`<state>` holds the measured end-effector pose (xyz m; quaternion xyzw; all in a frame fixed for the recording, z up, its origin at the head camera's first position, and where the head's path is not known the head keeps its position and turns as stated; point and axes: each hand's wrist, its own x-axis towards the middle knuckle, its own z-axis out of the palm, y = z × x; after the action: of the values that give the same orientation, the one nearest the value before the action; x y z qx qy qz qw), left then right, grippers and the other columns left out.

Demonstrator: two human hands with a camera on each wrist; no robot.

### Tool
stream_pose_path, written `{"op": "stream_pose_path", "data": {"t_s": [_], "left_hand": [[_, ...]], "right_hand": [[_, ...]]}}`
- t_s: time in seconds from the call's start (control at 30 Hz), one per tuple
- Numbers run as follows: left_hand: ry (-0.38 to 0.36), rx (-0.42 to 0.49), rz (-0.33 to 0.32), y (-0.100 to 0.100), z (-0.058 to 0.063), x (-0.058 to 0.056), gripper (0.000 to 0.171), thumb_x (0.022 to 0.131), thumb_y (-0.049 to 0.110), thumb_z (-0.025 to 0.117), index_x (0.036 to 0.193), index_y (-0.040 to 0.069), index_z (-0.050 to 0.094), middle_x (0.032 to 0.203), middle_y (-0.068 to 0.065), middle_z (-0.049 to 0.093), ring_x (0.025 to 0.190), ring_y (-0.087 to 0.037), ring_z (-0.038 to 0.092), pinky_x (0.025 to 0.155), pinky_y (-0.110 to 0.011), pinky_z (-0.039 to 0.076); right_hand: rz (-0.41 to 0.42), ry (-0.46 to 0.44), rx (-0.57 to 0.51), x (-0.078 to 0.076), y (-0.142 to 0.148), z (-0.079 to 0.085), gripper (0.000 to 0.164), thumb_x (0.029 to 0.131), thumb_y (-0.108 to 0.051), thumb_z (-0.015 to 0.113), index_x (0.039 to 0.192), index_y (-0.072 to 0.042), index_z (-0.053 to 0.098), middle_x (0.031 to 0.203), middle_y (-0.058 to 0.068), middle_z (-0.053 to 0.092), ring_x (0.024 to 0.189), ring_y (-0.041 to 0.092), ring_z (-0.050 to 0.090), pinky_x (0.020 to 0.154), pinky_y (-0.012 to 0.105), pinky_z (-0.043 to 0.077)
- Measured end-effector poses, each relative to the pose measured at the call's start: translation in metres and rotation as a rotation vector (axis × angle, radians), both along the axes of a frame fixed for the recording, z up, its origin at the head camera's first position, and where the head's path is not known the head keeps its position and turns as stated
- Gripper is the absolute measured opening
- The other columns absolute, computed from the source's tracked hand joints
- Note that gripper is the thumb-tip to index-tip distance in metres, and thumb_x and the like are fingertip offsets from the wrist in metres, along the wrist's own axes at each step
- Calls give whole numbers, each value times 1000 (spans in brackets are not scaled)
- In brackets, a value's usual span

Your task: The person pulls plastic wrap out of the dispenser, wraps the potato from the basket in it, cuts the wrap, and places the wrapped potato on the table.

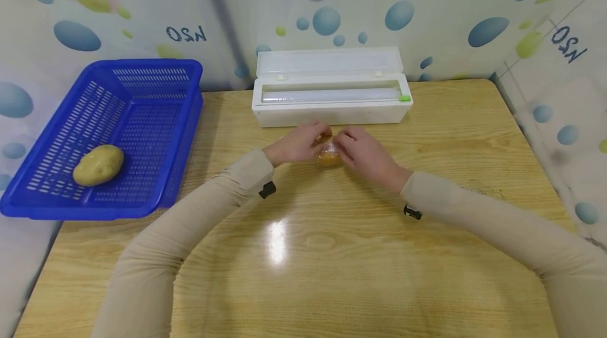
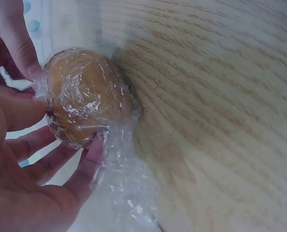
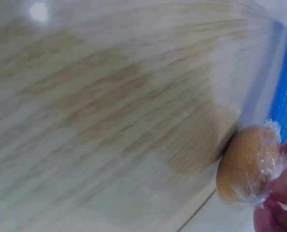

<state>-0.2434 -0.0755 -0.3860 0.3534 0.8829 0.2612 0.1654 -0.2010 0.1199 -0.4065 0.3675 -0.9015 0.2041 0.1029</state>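
Observation:
A rounded orange-brown item [image 1: 328, 157], wrapped in clear plastic film, is between both hands over the table, just in front of a white box. In the left wrist view, my left hand [image 2: 37, 183] holds this wrapped item [image 2: 87, 89] with thumb and fingers curled about its side. A loose tail of plastic film [image 2: 131, 193] trails down past those fingers. My right hand [image 1: 367, 153] comes in from the other side and pinches gathered film. The right wrist view shows its fingertips [image 3: 283, 186] at the film-covered end of the item [image 3: 245, 162].
Behind the hands stands the white wrap dispenser [image 1: 332, 115], lid up, with a film roll [image 1: 327, 96] inside and a green slider [image 1: 404, 98] at its right. A blue basket [image 1: 163, 169] at the left holds a potato [image 1: 98, 165]. Walls border the wooden table [image 1: 322, 275].

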Motion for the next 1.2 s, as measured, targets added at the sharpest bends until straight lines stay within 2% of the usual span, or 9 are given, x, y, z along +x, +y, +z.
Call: {"op": "stream_pose_path", "data": {"t_s": [0.2, 0.37, 0.47, 0.63, 0.77, 0.93, 1.07, 1.13, 1.2], "left_hand": [[-25, -6, 32, -2, 0, 1, 26, 98, 8, 55, 120, -6, 55, 115, -18, 58, 106, -27, 55, 92, -34, 45], [-43, 6, 45, -5, -2, 0, 31, 98, 7, 54, 124, -8, 53, 117, -20, 58, 107, -29, 55, 93, -35, 45], [-52, 8, 41, -7, -3, -2, 34, 98, 8, 54, 127, -9, 52, 118, -20, 58, 107, -28, 55, 92, -36, 45], [-89, 15, 43, -8, -2, -3, 38, 96, 8, 57, 128, -10, 51, 121, -22, 58, 107, -29, 56, 91, -36, 47], [-114, 25, 64, -6, -2, -4, 37, 94, 9, 61, 125, -9, 52, 121, -21, 57, 106, -28, 57, 89, -34, 48], [-93, 41, 70, -6, 1, -2, 31, 94, 8, 62, 119, -7, 53, 115, -19, 59, 98, -25, 58, 84, -34, 48], [-87, 33, 83, -7, -1, -1, 31, 94, 8, 61, 119, -8, 53, 116, -20, 59, 100, -26, 58, 86, -33, 48], [-94, 34, 89, -8, -3, -1, 31, 95, 9, 61, 120, -8, 53, 117, -20, 59, 102, -26, 58, 87, -32, 48], [-104, 43, 89, -9, -5, 0, 32, 95, 8, 61, 120, -8, 52, 118, -20, 58, 103, -26, 58, 87, -32, 49]], "right_hand": [[38, 375, 360, 7, -6, -2, 29, 87, 3, 67, 115, 8, 64, 111, 21, 63, 102, 31, 62, 88, 36, 51], [68, 453, 575, 11, -8, -7, 35, 92, 2, 59, 125, 14, 55, 123, 29, 57, 112, 36, 58, 91, 37, 49], [72, 382, 588, 11, -7, -8, 39, 94, 0, 55, 129, 17, 49, 128, 32, 52, 117, 38, 54, 95, 40, 46], [90, 242, 525, 8, 0, -6, 50, 92, -8, 53, 133, 18, 41, 133, 34, 46, 121, 41, 49, 101, 43, 40], [91, 238, 496, 7, 0, -7, 55, 90, -12, 55, 134, 17, 41, 131, 33, 47, 119, 40, 49, 101, 43, 40], [58, 222, 538, 11, -8, -5, 53, 94, -12, 52, 137, 16, 39, 134, 31, 46, 123, 40, 45, 103, 43, 38], [23, 82, 607, 14, -16, -2, 61, 96, -18, 49, 142, 16, 29, 144, 32, 34, 133, 41, 35, 107, 48, 32], [17, -26, 563, 11, -18, 1, 62, 97, -19, 48, 143, 16, 26, 146, 33, 31, 136, 41, 31, 108, 49, 29], [13, -131, 448, 5, -18, 5, 58, 99, -19, 46, 142, 16, 29, 146, 31, 33, 135, 40, 32, 109, 49, 27]]}}
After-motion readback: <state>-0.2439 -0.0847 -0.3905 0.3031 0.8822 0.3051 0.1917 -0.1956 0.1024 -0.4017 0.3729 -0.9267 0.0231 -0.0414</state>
